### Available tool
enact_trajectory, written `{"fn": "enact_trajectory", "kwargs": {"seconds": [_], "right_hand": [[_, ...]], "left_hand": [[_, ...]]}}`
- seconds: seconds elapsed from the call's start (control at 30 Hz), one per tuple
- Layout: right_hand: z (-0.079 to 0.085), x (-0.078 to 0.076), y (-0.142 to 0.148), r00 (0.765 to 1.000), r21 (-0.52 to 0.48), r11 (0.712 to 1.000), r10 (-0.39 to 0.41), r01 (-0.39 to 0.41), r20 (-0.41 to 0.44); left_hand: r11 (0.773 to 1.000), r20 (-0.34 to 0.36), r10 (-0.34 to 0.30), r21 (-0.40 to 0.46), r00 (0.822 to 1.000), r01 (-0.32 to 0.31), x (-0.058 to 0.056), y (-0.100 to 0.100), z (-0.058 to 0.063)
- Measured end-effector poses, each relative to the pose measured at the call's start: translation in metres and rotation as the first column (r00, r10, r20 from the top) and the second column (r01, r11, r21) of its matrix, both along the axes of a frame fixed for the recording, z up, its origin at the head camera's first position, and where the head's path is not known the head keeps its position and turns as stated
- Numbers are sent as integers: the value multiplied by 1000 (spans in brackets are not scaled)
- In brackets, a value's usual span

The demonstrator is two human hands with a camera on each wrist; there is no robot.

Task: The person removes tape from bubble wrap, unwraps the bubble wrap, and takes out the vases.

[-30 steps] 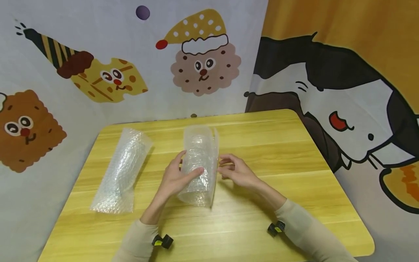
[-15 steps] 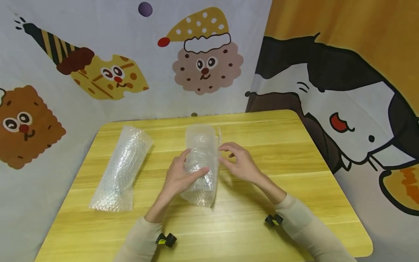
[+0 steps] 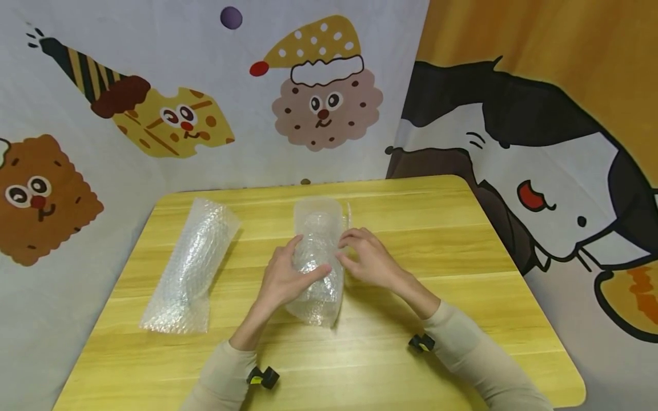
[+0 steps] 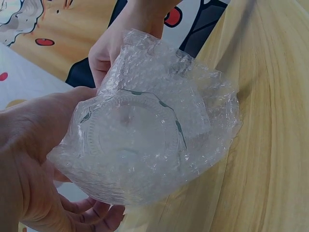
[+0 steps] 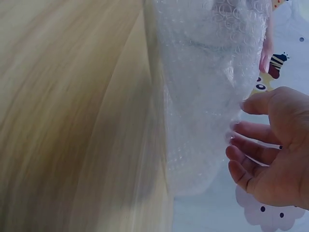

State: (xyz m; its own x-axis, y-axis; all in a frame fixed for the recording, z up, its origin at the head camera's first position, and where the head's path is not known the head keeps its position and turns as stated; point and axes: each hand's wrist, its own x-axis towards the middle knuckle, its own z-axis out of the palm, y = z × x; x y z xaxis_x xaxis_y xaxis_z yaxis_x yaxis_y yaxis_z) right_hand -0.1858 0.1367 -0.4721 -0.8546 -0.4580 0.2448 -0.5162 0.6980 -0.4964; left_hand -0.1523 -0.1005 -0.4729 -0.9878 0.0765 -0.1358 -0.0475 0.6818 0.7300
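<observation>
A sheet of bubble wrap (image 3: 320, 302) lies rolled around a clear, round glass-like item (image 4: 130, 128) with a ridged edge and a green leaf line; its full shape is hidden. My left hand (image 3: 285, 274) holds the bundle from the left, thumb on top and fingers along the side. On the opposite side my right hand (image 3: 372, 260) touches the edge of the wrap with its fingertips. In the right wrist view the right hand (image 5: 280, 145) has its thumb and half-bent fingers apart against the bubble wrap (image 5: 198, 121).
Another bubble-wrap piece (image 3: 191, 268), long and puffed, lies on the left of the wooden table (image 3: 462, 274). A cartoon-printed cloth (image 3: 329, 165) hangs behind the table, and a strip of wrap (image 3: 349, 214) stands up right of the bundle.
My right hand has moved slightly left against the edge of the wrap. The bundle has shifted a little to the right in view, with my left hand still holding it.
</observation>
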Motion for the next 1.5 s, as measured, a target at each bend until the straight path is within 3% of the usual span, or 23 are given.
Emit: {"fn": "enact_trajectory", "kwargs": {"seconds": [0.43,1.1,1.5], "right_hand": [[-1,-1,0,1000,-57,998,-21,21,-8],[-6,-2,10,996,-205,979,28,-11,80],[-7,-1,15,994,-196,980,31,-10,107]], "left_hand": [[1000,-14,9,-3,1000,-9,1,2,0],[1000,-16,5,-26,1000,-6,-1,3,-3],[1000,-30,1,-29,1000,-2,0,2,-3]]}}
